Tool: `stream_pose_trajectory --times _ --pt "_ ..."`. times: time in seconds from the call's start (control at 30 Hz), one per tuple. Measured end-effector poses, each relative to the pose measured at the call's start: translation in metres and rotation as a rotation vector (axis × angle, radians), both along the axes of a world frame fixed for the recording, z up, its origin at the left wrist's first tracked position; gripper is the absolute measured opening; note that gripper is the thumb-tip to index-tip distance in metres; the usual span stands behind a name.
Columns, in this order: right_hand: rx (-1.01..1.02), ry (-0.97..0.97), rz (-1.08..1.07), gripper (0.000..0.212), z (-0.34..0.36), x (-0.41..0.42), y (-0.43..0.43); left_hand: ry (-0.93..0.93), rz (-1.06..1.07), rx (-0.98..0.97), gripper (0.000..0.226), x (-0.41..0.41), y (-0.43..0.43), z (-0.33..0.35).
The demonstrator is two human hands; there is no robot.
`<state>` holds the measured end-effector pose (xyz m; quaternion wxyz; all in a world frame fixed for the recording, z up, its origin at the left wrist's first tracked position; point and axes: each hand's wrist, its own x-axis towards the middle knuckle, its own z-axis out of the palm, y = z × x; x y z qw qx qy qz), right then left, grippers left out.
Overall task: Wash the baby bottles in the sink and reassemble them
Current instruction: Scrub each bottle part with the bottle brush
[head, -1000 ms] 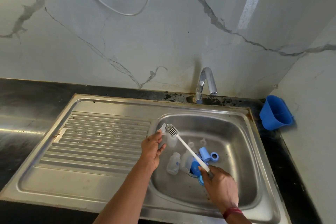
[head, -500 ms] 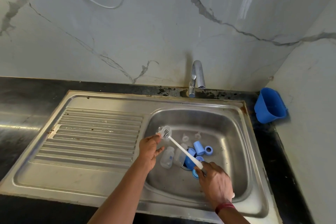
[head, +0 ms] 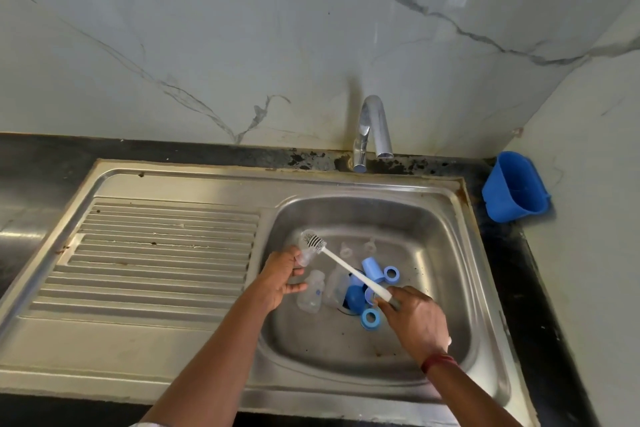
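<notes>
1. The left hand [head: 280,276] grips a clear bottle piece [head: 305,256] over the sink basin [head: 450,253].
2. The right hand [head: 415,319] clasps the white bottle brush [head: 349,268] by its handle, with the bristles inside the piece.
3. A clear baby bottle [head: 311,293] and a blue cap [head: 371,269] lie by the drain.

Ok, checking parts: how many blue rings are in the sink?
2: far ring beside the blue cap, near ring by the right hand. More may hide under the brush.
</notes>
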<state>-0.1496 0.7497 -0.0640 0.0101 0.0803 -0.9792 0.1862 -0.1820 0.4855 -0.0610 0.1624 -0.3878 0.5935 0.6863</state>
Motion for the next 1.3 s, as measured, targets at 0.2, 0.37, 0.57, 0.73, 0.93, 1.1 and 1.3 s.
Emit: stream_pose_trajectory --times 0.2,0.37,0.57,0.73,0.93,1.1,1.3 --pt "-0.135 -0.235 -0.110 0.012 -0.004 -0.014 -0.011 -0.061 0.046 0.000 0.016 0.003 0.005 -0.019" --pt "-0.349 -0.371 -0.241 0.047 -0.008 -0.029 -0.022 -0.039 0.073 -0.081 0.021 -0.003 0.011 -0.031" --pt "-0.464 -0.391 -0.303 0.040 -0.022 -0.028 -0.021 -0.051 0.021 -0.257 0.031 -0.016 0.025 -0.054" --pt "-0.474 -0.436 -0.293 0.037 -0.038 -0.029 -0.015 -0.167 0.133 -0.074 0.035 -0.038 0.046 -0.070" --pt "-0.501 -0.473 -0.311 0.039 -0.046 -0.041 -0.006 -0.223 0.084 -0.067 0.015 -0.066 0.060 -0.084" --pt "-0.487 -0.484 -0.311 0.036 -0.050 -0.050 -0.005 -0.186 -0.078 -0.195 0.018 -0.072 0.061 -0.085" --pt "-0.506 -0.450 -0.338 0.035 -0.050 -0.049 -0.003 -0.093 -0.298 -0.474 0.022 -0.036 0.074 -0.083"
